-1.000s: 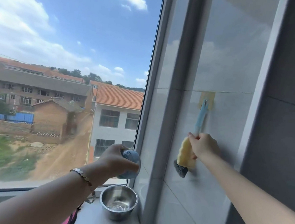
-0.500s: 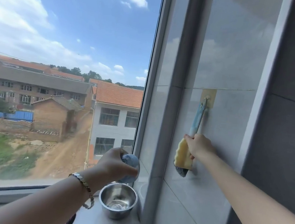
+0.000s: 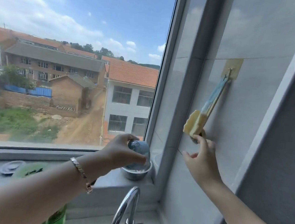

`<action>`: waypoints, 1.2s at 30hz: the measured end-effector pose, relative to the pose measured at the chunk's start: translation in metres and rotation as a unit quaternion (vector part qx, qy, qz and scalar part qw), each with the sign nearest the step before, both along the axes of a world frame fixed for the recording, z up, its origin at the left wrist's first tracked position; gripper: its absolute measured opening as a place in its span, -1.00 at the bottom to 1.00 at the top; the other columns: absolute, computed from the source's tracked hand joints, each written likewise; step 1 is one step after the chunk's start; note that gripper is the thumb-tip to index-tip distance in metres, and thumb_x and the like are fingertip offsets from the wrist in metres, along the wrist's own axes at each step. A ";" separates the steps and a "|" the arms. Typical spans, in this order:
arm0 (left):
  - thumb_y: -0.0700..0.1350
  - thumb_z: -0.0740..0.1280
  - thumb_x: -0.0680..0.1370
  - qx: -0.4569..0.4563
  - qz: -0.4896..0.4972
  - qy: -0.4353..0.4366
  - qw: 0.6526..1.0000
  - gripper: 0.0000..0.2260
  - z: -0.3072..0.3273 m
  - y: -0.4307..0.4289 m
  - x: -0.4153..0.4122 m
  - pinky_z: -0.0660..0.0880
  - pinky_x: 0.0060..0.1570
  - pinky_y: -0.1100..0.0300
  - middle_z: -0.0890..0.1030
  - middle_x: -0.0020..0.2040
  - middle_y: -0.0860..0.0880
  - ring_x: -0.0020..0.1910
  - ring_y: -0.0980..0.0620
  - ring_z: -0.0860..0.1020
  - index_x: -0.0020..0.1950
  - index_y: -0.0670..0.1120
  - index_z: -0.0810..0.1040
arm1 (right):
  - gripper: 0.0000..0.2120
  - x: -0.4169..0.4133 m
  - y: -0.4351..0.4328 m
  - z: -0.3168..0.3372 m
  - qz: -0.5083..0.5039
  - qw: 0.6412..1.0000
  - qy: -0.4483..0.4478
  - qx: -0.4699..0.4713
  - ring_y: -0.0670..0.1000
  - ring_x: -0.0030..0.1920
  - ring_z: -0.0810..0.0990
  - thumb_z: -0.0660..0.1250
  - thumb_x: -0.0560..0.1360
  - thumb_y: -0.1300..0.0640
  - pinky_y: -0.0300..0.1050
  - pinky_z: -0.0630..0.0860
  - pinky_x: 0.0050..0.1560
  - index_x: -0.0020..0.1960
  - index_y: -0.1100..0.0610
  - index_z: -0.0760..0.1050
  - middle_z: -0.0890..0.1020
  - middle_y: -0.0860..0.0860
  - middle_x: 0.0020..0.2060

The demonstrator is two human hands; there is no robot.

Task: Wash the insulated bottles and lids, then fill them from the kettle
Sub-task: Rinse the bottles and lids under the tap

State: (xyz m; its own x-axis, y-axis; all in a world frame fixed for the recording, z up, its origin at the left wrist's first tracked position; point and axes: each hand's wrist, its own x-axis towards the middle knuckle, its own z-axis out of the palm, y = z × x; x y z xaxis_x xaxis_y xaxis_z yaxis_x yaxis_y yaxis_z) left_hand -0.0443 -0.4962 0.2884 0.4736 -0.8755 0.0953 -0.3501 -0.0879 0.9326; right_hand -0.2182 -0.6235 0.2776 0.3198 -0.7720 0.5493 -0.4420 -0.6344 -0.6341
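I see the left hand gripping a blue lid over the steel bowl; the right hand hangs loose-fingered, 1 fingertip touching the hanging sponge brush.

Both arms reach forward: the left hand grips a blue lid; the right hand is raised, fingers spread.

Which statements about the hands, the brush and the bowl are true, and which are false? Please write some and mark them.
1. The brush hangs from a hook on the wall. True.
2. The right hand grips the brush handle. False: its fingers are open below the brush, one fingertip touching its lower end.
3. The left hand holds a lid at the bowl. True.
4. The bowl stands in the sink. False: it stands on the windowsill.
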 end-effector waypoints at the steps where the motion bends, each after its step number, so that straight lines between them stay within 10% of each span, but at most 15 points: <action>1: -0.05 0.49 0.07 0.006 -0.011 0.008 1.000 -0.44 -0.010 0.010 -0.002 0.62 -0.15 0.20 0.60 -0.12 -0.05 -0.19 0.05 0.60 0.05 -0.04 0.50 | -0.59 0.000 0.015 -0.020 0.040 0.999 0.021 0.014 -0.15 -0.26 0.47 0.37 0.40 0.33 -0.41 0.34 -0.16 0.21 0.13 0.41 0.40 0.07 0.12; 9: -0.06 0.49 0.05 0.129 -0.034 0.148 0.980 -0.44 -0.145 0.087 -0.011 0.53 -0.32 0.23 0.60 -0.10 -0.06 -0.27 0.12 0.59 0.03 0.00 0.47 | -0.44 0.015 0.101 -0.146 0.329 0.894 0.133 0.273 -0.30 0.02 0.49 0.50 0.35 0.10 -0.43 0.41 0.07 0.16 -0.27 0.27 0.46 -0.32 0.12; 17: -0.16 0.53 0.10 0.142 0.028 0.429 0.892 -0.39 -0.273 0.113 -0.013 0.57 -0.26 0.11 0.59 0.06 -0.15 -0.15 -0.04 0.65 0.14 -0.09 0.52 | -0.83 0.020 0.112 -0.269 0.297 0.804 0.138 0.496 -0.27 -0.19 0.59 0.31 0.50 0.25 -0.39 0.47 -0.14 0.08 0.11 0.55 0.65 -0.05 -0.09; 29: -0.17 0.37 0.44 0.130 0.081 0.438 0.886 -0.63 -0.313 0.094 -0.005 0.59 -0.13 -0.02 0.59 0.13 -0.17 -0.04 -0.09 0.62 0.24 -0.09 0.48 | -0.78 0.037 0.099 -0.296 0.215 0.835 0.020 0.506 -0.11 -0.45 0.60 0.34 0.43 0.43 -0.27 0.58 -0.28 -0.22 0.13 0.59 0.65 -0.03 -0.38; 36: -0.19 0.14 0.61 0.116 0.115 0.452 0.877 -0.80 -0.308 0.094 -0.007 0.61 -0.20 -0.04 0.61 0.04 -0.21 -0.13 -0.11 0.61 0.16 -0.08 0.51 | -0.87 0.029 0.096 -0.288 0.213 0.782 -0.066 0.581 0.03 -0.33 0.68 0.36 0.41 0.42 -0.27 0.58 -0.29 -0.18 0.23 0.59 0.69 0.05 -0.34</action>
